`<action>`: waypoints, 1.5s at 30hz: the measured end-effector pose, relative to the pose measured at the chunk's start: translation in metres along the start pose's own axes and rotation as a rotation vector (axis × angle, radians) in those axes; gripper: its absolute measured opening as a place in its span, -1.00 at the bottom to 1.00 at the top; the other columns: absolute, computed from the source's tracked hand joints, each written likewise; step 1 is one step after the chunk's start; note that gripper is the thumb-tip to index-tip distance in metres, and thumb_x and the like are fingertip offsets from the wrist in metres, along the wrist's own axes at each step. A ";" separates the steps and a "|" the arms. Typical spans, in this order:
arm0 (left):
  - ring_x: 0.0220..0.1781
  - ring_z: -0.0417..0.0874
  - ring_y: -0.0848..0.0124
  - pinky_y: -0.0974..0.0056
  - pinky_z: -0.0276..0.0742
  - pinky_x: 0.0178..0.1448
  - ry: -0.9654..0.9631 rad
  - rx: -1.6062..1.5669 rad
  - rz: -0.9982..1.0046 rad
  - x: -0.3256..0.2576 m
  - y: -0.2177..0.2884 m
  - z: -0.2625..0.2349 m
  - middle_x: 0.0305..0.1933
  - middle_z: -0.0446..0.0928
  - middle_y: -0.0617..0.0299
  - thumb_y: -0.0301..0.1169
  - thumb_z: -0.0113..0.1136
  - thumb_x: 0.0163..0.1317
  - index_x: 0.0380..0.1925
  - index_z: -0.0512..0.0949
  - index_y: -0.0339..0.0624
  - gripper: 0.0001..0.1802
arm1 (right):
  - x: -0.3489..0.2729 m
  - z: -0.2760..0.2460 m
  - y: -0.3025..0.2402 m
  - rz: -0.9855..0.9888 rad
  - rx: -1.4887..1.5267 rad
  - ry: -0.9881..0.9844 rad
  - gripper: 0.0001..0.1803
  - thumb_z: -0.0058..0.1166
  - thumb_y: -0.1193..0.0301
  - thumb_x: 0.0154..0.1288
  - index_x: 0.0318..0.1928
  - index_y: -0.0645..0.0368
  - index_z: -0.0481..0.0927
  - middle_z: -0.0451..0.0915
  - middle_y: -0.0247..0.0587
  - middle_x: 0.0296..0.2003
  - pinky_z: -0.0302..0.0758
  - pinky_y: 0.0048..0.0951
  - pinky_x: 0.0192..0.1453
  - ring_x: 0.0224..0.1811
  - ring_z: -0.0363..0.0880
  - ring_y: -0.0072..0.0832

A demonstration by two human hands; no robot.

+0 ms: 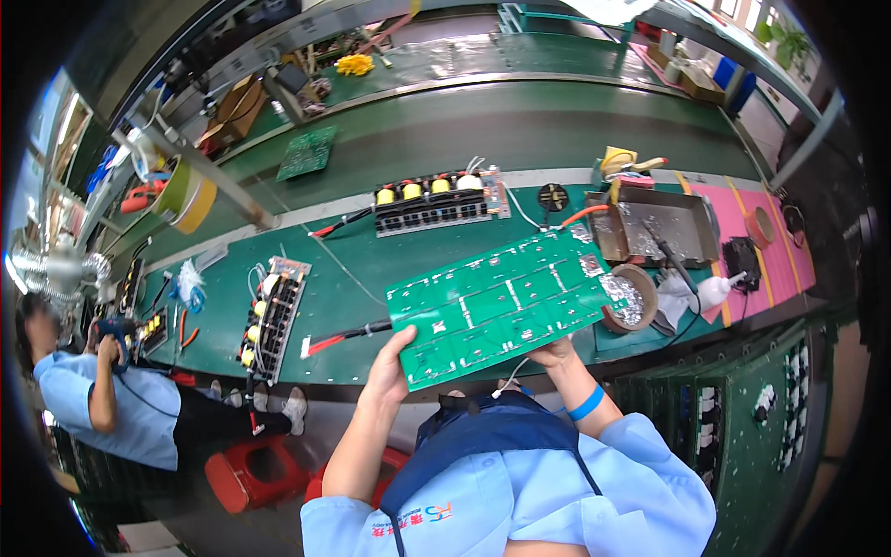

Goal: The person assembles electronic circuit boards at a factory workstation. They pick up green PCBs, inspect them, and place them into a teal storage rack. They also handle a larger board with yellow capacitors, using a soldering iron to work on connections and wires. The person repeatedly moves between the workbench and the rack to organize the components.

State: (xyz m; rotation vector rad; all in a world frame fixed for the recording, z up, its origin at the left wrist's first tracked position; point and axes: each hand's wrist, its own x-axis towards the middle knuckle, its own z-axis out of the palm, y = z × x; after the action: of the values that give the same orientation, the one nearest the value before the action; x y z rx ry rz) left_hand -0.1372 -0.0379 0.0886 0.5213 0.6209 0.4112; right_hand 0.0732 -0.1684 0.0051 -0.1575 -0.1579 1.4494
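Note:
A large green circuit board (501, 306), solder side up, is held tilted above the bench's front edge. My left hand (393, 367) grips its lower left corner, thumb on top. Under the lower right edge, my right hand (554, 352) supports the board, its fingers partly hidden beneath it. Red and black leads (348, 336) stick out from behind the left edge. Close to the board's right end are a bowl (640, 311) of silvery solder scraps and a metal tray (682, 232) with a soldering iron (670, 249) lying against it.
Assembled boards with yellow coils (436, 202) stand behind and left (272, 320) on the green bench (223, 278). A white bottle (715, 291) sits on a pink mat (761, 251) at right. Another board (306, 153) lies farther back. At left a co-worker (111, 399) stands; red stools (255, 475) are below.

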 end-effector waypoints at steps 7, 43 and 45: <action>-0.01 0.44 0.18 0.13 0.39 0.04 0.044 -0.053 0.107 -0.012 -0.012 -0.004 0.01 0.36 -0.04 -0.25 0.07 0.06 0.03 0.21 -0.34 -0.43 | 0.010 -0.009 -0.005 0.125 0.002 -0.057 -0.33 0.23 0.59 -0.23 0.03 0.10 0.35 0.42 -0.22 -0.03 0.33 -0.20 0.10 0.00 0.40 -0.34; -0.16 0.47 0.39 0.34 0.40 -0.08 1.421 -0.224 1.311 -0.350 -0.255 0.086 -0.14 0.41 0.09 -0.33 0.10 -0.05 -0.05 0.27 -0.37 -0.46 | -0.106 0.189 0.263 -0.257 -1.178 -1.858 -0.59 -0.01 0.31 0.03 -0.11 0.28 0.42 0.28 0.01 0.02 -0.02 -0.05 0.22 0.13 0.16 -0.06; -0.17 0.48 0.38 0.33 0.42 -0.12 1.572 -0.226 1.366 -0.380 -0.278 0.105 -0.16 0.43 0.08 -0.29 0.13 -0.08 -0.07 0.28 -0.38 -0.43 | -0.131 0.196 0.272 -0.148 -1.022 -1.807 -0.64 0.01 0.38 0.01 -0.14 0.27 0.43 0.30 0.02 -0.01 0.04 -0.06 0.19 0.10 0.18 -0.04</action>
State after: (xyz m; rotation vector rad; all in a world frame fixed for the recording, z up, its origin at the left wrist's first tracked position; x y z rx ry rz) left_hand -0.2941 -0.4866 0.1692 0.2340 1.6321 2.2740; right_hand -0.2457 -0.2654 0.1401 0.3884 -2.2935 0.8159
